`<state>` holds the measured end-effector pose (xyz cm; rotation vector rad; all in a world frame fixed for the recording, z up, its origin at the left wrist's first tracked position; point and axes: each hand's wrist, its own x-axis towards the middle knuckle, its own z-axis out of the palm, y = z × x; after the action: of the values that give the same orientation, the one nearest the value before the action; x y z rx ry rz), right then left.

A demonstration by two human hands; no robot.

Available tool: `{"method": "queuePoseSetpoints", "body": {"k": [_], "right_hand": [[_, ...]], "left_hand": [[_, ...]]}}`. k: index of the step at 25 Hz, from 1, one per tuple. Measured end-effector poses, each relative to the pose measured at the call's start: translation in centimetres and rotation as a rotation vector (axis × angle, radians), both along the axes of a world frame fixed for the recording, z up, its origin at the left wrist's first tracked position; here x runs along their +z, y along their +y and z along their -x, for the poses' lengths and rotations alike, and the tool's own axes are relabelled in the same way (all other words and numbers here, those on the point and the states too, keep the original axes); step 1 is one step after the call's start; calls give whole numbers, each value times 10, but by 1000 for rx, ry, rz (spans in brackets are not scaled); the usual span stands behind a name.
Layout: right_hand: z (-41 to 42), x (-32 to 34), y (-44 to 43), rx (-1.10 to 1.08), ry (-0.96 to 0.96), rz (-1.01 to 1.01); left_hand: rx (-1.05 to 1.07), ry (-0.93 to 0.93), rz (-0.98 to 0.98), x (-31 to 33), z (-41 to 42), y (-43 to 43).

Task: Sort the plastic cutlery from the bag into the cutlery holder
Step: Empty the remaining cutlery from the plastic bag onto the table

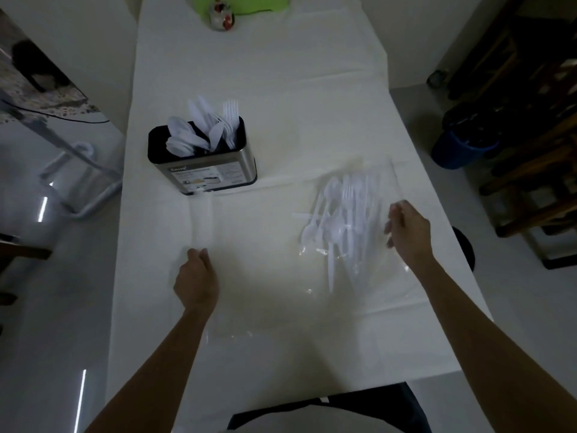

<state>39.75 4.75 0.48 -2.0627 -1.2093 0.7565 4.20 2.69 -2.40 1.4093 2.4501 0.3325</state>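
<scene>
Plastic cutlery (340,220) is lying in the bag (368,276). Left hand (196,279) is apparently gripping a blurred piece (201,220); right hand (407,234) is curling, hold indeterminate. Advise matching its cutlery holder (212,170) compartment.

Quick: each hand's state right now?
Left hand: curled round a blurred white piece.
Right hand: fingers curled beside the bag; hold cannot be told.

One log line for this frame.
stage: sorting underway | holder: part-filled | bag: cutlery inside | left hand: curled, grip unclear | right hand: at bag edge
</scene>
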Motion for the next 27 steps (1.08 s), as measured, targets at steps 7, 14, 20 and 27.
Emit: {"method": "queuePoseSetpoints", "body": {"k": [7, 14, 20, 27], "right_hand": [[9, 87, 20, 176, 62, 109], [14, 96, 5, 298, -313, -286], [37, 122, -1, 318, -71, -485], [33, 108, -13, 328, 2, -487]], "left_hand": [[111, -151, -120, -2, -18, -6], [13, -209, -109, -12, -15, -5], [230, -793, -246, -13, -15, -1], [312, -795, -185, -4, -7, 11]]}}
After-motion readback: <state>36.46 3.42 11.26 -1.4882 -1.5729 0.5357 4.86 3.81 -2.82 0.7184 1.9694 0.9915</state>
